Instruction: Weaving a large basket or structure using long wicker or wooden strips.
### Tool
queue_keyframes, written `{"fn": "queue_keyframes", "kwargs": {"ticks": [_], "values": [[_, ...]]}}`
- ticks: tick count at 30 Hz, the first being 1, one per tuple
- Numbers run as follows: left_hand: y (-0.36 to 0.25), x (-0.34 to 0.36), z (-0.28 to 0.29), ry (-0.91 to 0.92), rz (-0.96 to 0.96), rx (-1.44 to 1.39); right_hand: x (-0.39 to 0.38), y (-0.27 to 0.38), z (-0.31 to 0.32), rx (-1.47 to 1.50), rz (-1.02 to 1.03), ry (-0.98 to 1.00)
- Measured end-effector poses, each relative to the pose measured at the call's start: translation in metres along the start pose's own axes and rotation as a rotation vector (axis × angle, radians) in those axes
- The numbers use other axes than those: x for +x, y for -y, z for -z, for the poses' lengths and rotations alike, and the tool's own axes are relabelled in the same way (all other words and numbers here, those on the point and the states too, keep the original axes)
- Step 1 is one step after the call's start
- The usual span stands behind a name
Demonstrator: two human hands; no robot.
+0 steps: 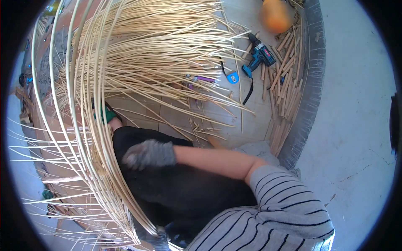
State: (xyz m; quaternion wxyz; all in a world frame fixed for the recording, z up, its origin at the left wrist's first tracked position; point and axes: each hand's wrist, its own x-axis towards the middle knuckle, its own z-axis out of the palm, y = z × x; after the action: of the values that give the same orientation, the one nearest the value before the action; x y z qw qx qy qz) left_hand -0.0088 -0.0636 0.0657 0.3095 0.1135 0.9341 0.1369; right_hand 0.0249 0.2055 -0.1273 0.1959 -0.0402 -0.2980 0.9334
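My right hand [148, 155], in a grey glove, is over my dark-clad leg [188, 188], just right of long, pale curved rods [104, 159]; motion blur smears its fingers. At the bottom of the view my left hand [157, 237], also gloved and partly cut off, grips the lower end of these rods. The rods sweep up the left side, woven among thinner stakes [50, 159] that fan out leftward. A foot in a green shoe [102, 112] shows behind the upright rods.
A large heap of loose canes [159, 46] covers the floor ahead. Nearby lie a cordless drill [259, 54], blue tape measure [233, 77], purple-handled tool [205, 79] and cut sticks [284, 88] beside a grey curved edge [312, 75]. An orange object [276, 19] sits at top right.
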Motion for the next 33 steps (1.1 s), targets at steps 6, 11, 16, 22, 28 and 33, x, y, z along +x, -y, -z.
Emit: {"fn": "queue_keyframes", "kwargs": {"ticks": [6, 11, 16, 22, 28, 33], "values": [[0.017, 0.028, 0.010, 0.068, 0.076, 0.147, -0.035, 0.033, 0.184, -1.402, -0.023, -0.967], [0.036, 0.039, 0.005, 0.128, 0.058, 0.127, -0.051, 0.127, 0.311, -2.185, -0.136, -0.984], [0.046, 0.042, 0.005, 0.149, 0.013, 0.120, -0.035, 0.139, 0.332, -2.147, -0.635, -1.038], [0.041, 0.037, 0.004, 0.173, 0.065, 0.051, -0.042, 0.020, 0.246, -2.020, -0.804, -0.827], [0.052, 0.044, 0.009, 0.178, 0.073, 0.255, -0.061, -0.022, 0.210, -1.999, -0.779, -0.785], [0.063, 0.050, 0.008, 0.212, 0.023, 0.041, -0.061, 0.004, 0.214, -2.031, -0.471, -0.683]]}}
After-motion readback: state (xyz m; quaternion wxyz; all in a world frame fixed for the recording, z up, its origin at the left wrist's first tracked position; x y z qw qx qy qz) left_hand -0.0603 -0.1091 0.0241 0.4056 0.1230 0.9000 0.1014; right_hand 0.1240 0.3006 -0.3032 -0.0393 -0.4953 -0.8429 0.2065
